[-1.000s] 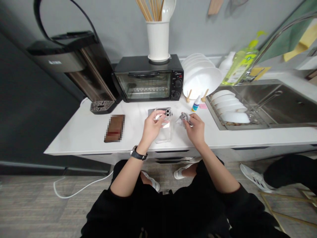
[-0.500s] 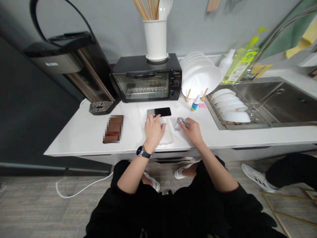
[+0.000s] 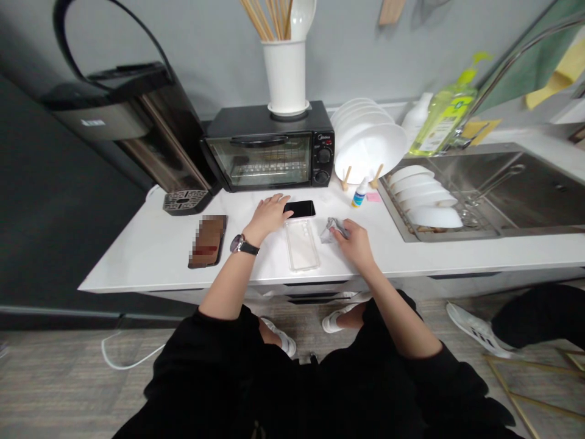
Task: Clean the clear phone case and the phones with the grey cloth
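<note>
A black phone [image 3: 301, 209] lies screen up on the white counter [image 3: 150, 253]. My left hand [image 3: 269, 214] rests on its left end with the fingers stretched out flat. Just in front of the phone lies a clear phone case [image 3: 301, 244], apart from both hands. My right hand [image 3: 355, 240] is closed on a small grey cloth [image 3: 329, 228], which sits on the counter to the right of the case.
A black toaster oven [image 3: 269, 151] with a white utensil pot [image 3: 286, 76] on top stands behind. A brown wallet [image 3: 208, 240] lies left. A small dropper bottle [image 3: 359, 194], stacked white plates [image 3: 368, 146] and a sink [image 3: 512, 189] with bowls are at right.
My left hand held the clear case over the phone, laid it down on the counter, then slid left onto the phone's end. My right hand lowered the cloth to the counter.
</note>
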`<state>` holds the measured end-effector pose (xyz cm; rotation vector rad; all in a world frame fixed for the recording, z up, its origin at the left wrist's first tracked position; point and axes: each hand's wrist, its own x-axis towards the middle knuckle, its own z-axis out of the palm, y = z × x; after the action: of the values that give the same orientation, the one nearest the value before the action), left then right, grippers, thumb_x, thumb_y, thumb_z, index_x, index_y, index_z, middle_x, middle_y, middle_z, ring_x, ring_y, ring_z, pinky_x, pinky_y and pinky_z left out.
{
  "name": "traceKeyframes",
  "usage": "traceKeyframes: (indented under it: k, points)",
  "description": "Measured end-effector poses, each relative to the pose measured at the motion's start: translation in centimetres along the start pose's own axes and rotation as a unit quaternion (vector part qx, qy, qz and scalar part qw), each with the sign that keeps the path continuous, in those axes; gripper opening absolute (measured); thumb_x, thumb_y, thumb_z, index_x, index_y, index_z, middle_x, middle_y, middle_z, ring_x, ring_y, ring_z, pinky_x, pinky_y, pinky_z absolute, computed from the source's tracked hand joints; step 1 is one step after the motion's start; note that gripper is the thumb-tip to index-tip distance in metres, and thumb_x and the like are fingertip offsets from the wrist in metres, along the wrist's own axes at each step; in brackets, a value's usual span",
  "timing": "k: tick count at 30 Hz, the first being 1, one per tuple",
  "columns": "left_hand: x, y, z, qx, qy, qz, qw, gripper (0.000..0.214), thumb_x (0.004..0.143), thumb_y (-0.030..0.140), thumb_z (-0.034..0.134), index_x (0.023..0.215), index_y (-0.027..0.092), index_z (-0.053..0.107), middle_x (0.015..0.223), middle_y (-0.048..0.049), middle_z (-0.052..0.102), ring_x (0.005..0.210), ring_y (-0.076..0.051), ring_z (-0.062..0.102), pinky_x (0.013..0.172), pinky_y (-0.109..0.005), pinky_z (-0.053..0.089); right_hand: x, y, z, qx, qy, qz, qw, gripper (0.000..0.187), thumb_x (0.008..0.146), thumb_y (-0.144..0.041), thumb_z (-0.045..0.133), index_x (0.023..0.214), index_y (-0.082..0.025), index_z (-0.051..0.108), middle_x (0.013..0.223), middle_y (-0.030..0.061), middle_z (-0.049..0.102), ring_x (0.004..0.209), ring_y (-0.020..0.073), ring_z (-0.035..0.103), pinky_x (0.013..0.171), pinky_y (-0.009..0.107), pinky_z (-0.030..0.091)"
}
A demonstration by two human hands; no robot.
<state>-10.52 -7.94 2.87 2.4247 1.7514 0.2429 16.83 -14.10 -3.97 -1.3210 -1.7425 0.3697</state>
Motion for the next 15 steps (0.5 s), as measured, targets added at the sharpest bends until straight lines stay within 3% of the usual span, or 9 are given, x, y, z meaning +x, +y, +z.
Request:
traceKeyframes:
  k: [5,7,10,15]
  points:
    - [2.8,-2.1,0.6,-0.096,-0.021,0.115,0.988,0.070,0.094,0.042,0.071,0.158,0.019,0.054,0.163,-0.0146,0.056,0.150,-0.033,0.053,0.127,-0.046,0.036,0.0,-0.1,0.0,0.000,0.001,0.027,1.000,0.034,0.098,-0.052,0.058,0.079,-0.023,0.060,0.078,0.0065,0.069,0.073,0.0236,0.062,0.071,0.036,0.046]
    - [3.1,-2.6,0.9,-0.109,-0.021,0.117,0.987,0.075,0.089,0.043,0.076,0.157,0.021,0.056,0.158,-0.0139,0.062,0.144,-0.034,0.058,0.123,-0.046,0.042,0.0,-0.3,-0.1,0.017,-0.001,0.035,0.999,0.030,0.098,-0.049,0.059,0.097,-0.021,0.070,0.088,0.0093,0.076,0.080,0.0266,0.068,0.076,0.038,0.051]
    - [3.2,-2.9,1.3,-0.106,-0.014,0.116,0.988,0.081,0.084,0.046,0.082,0.158,0.024,0.056,0.151,-0.0140,0.067,0.135,-0.036,0.064,0.117,-0.048,0.047,0.0,-0.4,-0.1,0.033,0.009,0.045,0.998,0.041,0.095,-0.047,0.062,0.124,-0.019,0.069,0.105,0.0132,0.079,0.090,0.0301,0.072,0.082,0.042,0.055]
    - [3.3,-3.2,2.1,-0.122,0.052,0.140,0.981,0.075,0.083,0.042,0.084,0.152,0.022,0.063,0.145,-0.0139,0.071,0.131,-0.035,0.065,0.117,-0.049,0.046,0.2,-0.4,-0.1,0.024,0.010,0.050,0.998,0.045,0.095,-0.048,0.062,0.129,-0.018,0.068,0.103,0.0130,0.078,0.091,0.0300,0.071,0.082,0.043,0.056]
